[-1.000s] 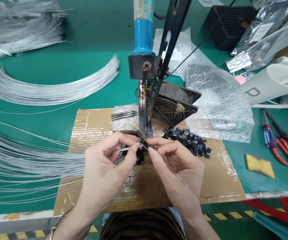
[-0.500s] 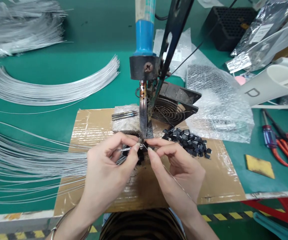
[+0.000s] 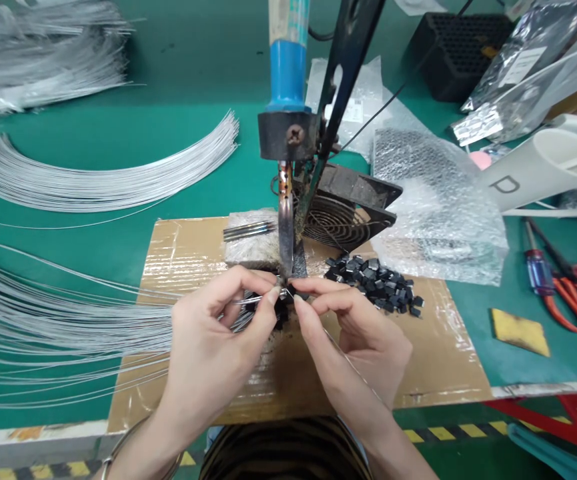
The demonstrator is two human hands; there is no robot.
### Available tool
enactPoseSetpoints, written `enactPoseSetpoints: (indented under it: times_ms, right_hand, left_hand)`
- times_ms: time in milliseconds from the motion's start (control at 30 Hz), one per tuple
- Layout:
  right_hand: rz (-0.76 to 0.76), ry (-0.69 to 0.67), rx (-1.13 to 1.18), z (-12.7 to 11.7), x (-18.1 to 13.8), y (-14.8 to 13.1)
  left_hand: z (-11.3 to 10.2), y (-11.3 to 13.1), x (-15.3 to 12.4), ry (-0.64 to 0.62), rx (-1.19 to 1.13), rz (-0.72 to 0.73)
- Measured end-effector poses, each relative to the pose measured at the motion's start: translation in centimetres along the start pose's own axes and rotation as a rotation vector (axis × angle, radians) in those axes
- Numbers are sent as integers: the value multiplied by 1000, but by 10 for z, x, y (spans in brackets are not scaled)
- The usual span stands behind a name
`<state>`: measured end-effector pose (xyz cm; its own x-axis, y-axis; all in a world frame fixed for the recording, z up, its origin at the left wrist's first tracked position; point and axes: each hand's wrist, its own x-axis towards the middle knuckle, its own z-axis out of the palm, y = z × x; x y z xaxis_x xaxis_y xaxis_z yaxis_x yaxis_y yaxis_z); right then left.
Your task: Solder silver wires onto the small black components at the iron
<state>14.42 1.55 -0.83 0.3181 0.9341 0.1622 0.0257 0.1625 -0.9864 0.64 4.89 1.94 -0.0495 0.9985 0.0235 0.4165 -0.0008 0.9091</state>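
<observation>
My left hand (image 3: 213,347) pinches the end of a thin silver wire (image 3: 255,299) just below the tip of a fixed soldering iron (image 3: 285,227) with a blue handle. My right hand (image 3: 355,347) pinches a fine strand of solder wire (image 3: 341,343) and holds it to the same spot under the tip. A small black part (image 3: 295,291) sits between the fingertips of both hands. Both hands rest above a taped cardboard pad (image 3: 443,360).
Bundles of silver wires (image 3: 93,180) lie to the left on the green mat. A pile of small black parts (image 3: 373,280), a black fan (image 3: 343,213) and bubble wrap (image 3: 438,213) sit to the right. Red scissors (image 3: 573,307) and a yellow sponge (image 3: 521,331) lie far right.
My right hand's fingers have shifted slightly left, closer to the iron's tip. My left hand has stayed almost still.
</observation>
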Motion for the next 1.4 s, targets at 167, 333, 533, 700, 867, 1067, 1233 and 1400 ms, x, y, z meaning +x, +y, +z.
enactPoseSetpoints:
  times_ms: [167, 333, 533, 700, 867, 1067, 1233, 1400]
  right_hand:
    - [-6, -27, -22, -2, 0, 1]
    - [14, -54, -34, -3, -1, 4]
    - [53, 52, -68, -9, 2, -1]
    - [91, 293, -50, -35, 8, 6]
    - [22, 412, 144, -69, 13, 21]
    - [45, 480, -140, -90, 7, 32]
    - [31, 341, -365, -92, -3, 45]
    - [27, 370, -312, -93, -4, 49]
  left_hand:
    - [-1, -3, 0, -10, -6, 2]
    - [0, -4, 1, -20, -2, 18]
    - [-4, -5, -5, 33, 235, 206]
    - [-12, -23, -20, 257, 571, 601]
    - [-11, -42, -28, 291, 523, 599]
    - [-36, -40, -19, 363, 606, 436]
    - [-79, -46, 58, 300, 830, 336]
    - [-96, -72, 154, 135, 854, 255]
